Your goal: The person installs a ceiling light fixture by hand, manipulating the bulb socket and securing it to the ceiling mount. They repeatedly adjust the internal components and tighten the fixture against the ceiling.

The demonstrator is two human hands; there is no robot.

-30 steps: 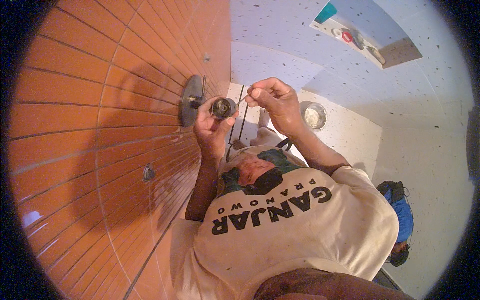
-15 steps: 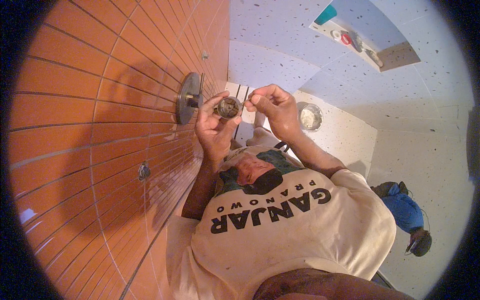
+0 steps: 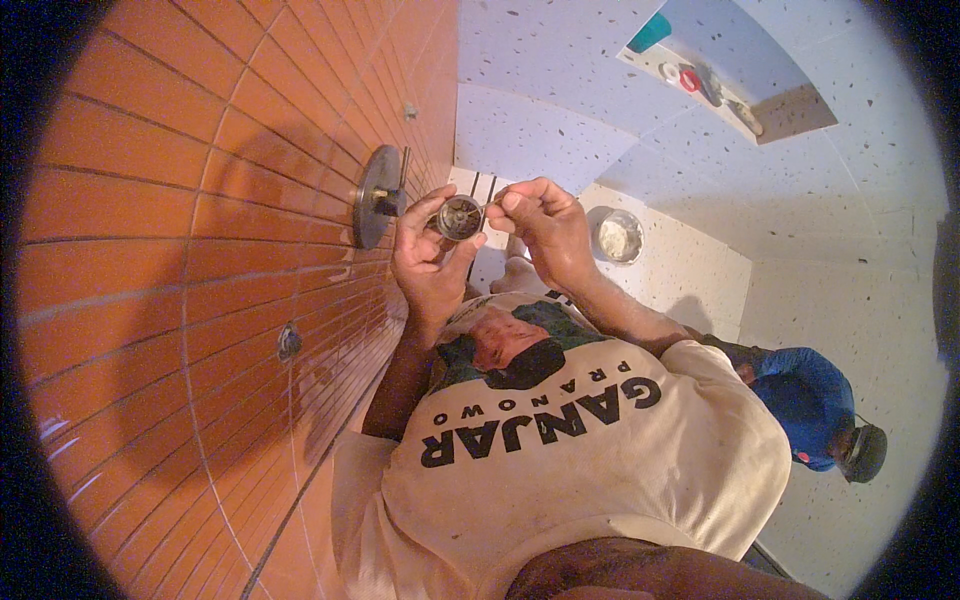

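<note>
The left hand (image 3: 430,265) is clamped around a small round metal fitting (image 3: 460,217) at upper centre of the frame, just right of the round wall plate (image 3: 372,205) on the orange tiled wall (image 3: 180,250). The right hand (image 3: 545,225) is pinched shut on a thin tool or part touching the fitting's right edge; what it is cannot be told. The step in hand appears to be working on the fitting's face, and the next move calls for a steady left-hand hold and fine fingertip control.
</note>
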